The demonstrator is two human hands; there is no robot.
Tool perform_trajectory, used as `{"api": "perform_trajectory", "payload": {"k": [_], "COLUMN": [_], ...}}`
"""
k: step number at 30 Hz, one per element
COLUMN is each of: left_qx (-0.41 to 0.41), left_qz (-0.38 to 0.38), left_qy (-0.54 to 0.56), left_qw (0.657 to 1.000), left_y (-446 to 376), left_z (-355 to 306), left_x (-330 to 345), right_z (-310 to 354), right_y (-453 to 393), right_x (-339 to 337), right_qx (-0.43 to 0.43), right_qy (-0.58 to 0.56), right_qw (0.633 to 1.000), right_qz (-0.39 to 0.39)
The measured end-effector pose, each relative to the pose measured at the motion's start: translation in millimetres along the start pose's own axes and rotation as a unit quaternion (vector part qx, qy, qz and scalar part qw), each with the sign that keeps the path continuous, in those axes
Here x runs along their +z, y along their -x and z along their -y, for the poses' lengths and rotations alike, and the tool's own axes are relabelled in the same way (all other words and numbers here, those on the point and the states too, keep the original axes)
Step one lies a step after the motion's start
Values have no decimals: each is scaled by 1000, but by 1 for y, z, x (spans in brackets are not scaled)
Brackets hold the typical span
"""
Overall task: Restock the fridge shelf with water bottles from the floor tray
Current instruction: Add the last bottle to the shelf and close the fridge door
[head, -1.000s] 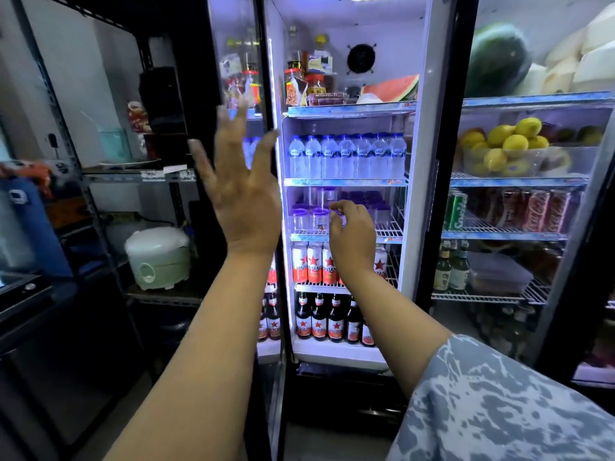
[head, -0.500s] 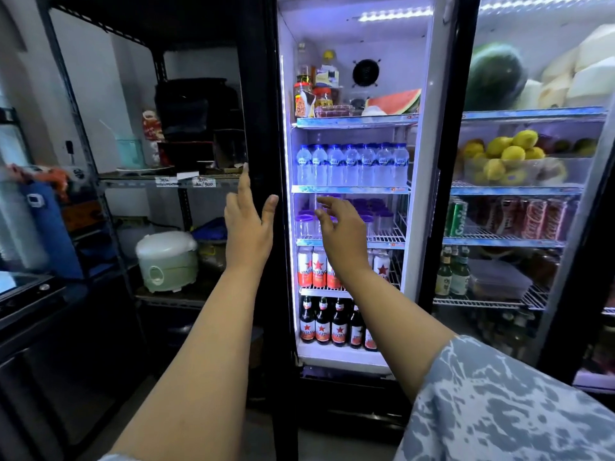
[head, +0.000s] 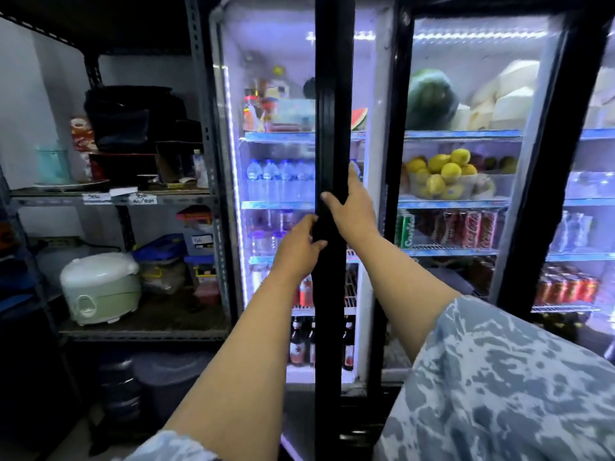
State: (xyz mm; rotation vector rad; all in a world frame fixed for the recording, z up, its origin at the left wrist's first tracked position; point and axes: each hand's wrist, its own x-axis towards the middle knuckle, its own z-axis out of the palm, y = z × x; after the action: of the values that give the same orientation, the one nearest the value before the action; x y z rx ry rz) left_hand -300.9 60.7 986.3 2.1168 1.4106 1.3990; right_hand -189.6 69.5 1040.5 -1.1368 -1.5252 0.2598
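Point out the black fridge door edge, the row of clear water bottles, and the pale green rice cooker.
black fridge door edge (head: 327, 128), head view, upper frame strip.
row of clear water bottles (head: 279, 181), head view, middle bottle's body.
pale green rice cooker (head: 100, 287), head view, front of body.

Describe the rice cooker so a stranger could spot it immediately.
Start at the lit fridge and look left to the dark metal rack beside it. On the rack's lower shelf, at the left, sits the rice cooker. It is the only rounded, pale green and white thing there; its neighbours are boxes and bags.
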Motion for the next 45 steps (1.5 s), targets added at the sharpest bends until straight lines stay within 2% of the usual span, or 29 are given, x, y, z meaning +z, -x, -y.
{"api": "perform_trajectory", "payload": {"k": [3,8,11,16,18,22,26,29,31,38,45], "left_qx": [-8,-16,-24,-41,-50,-74,-86,-89,-88,-98,-74], "left_qz": [0,-7,-9,-14,-2,27,33,29,24,17,16], "left_qy": [-15,21,26,30,35,32,26,21,21,33,18], "left_qw": [1000,1000,999,999,998,996,995,995,996,994,997], "left_y": [-30,-72,-100,-143,-159,-190,-221,-243,-254,-285,-294], "left_z": [1,4,8,17,21,28,37,48,54,70,79], "left_x": [33,81,110,153,166,185,204,217,225,241,247], "right_z": [-30,-78,-108,-156,-174,-205,-226,-239,-243,-256,-262], "right_y": [-29,-70,-94,-123,-133,-158,-192,-215,-225,-251,-261], "right_x": [-17,-31,-39,-38,-35,-32,-31,-28,-28,-16,-10], "right_qx": [11,18,20,-59,-92,-80,-85,-110,-96,-75,-72], "right_qy": [19,48,22,58,49,52,111,235,295,341,389], "right_qw": [1000,999,1000,990,990,993,990,964,948,934,916], "right_qz": [5,1,-9,-118,-94,-64,-32,-53,-64,-74,-69]}}
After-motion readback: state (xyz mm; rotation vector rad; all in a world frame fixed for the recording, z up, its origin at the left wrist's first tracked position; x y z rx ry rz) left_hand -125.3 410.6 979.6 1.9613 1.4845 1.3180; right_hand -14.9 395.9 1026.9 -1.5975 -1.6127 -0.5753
